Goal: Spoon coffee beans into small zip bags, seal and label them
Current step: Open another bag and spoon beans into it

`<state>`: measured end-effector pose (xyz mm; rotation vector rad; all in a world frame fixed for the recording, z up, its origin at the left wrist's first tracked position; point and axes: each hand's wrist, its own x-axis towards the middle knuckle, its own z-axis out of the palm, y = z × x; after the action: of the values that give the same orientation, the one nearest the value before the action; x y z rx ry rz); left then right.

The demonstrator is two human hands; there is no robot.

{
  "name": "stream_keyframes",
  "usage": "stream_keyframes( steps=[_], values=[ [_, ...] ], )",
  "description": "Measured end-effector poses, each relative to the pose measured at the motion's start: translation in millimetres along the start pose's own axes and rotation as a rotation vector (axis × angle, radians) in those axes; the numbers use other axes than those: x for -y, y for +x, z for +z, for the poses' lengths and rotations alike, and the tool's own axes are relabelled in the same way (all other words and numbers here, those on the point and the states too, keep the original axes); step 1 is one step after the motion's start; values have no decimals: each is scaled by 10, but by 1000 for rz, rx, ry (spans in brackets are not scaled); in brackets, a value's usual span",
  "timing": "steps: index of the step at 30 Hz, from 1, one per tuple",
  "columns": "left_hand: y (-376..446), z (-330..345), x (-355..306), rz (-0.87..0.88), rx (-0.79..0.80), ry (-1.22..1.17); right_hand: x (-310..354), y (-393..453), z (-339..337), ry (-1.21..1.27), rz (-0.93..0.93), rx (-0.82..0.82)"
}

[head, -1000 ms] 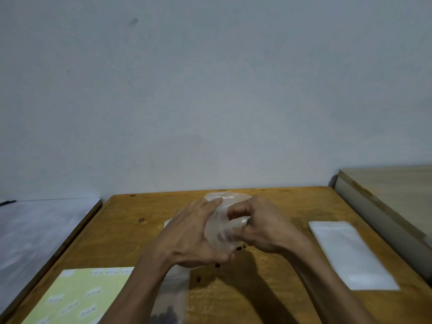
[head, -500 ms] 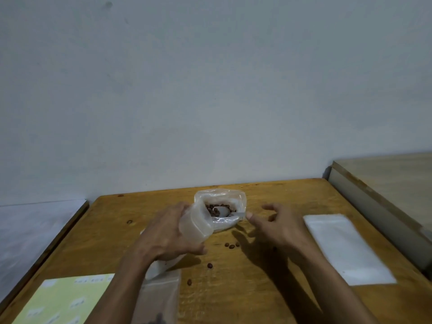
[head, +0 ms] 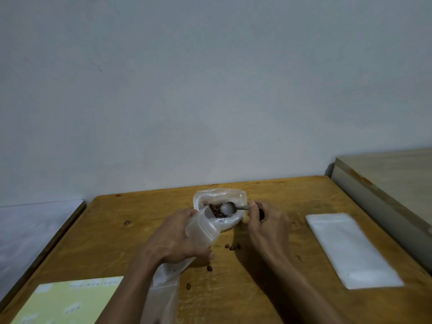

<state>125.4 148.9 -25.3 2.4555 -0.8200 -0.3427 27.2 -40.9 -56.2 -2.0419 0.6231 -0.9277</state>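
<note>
I see my left hand (head: 177, 237) near the middle of the wooden bench (head: 268, 288), its fingers wrapped around a small clear zip bag (head: 203, 230) that it holds tilted, mouth toward the far side. Just beyond it an open plastic bag of coffee beans (head: 218, 210) sits on the bench toward the far edge, mouth up. The bowl of a metal spoon (head: 228, 208) lies inside that bag on top of the beans. My right hand (head: 266, 226) is just right of the bag, thumb and fingers pinching the end of the spoon handle.

A few loose beans (head: 231, 247) lie scattered on the bench between my wrists. A stack of empty zip bags (head: 350, 249) lies flat to the right, well apart from my hands. At the near left corner is a yellow label sheet (head: 67, 300). Another clear bag (head: 161, 298) lies flat under my left forearm; it is too blurred to tell what is in it.
</note>
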Motion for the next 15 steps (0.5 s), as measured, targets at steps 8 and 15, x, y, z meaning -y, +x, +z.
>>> stream_keyframes(
  steps=[8,15],
  values=[
    [1,36,33,2,-46,-46,43,43,73,281,497,24],
    [15,54,66,11,-82,-69,258,128,-348,362,424,-18]
  ],
)
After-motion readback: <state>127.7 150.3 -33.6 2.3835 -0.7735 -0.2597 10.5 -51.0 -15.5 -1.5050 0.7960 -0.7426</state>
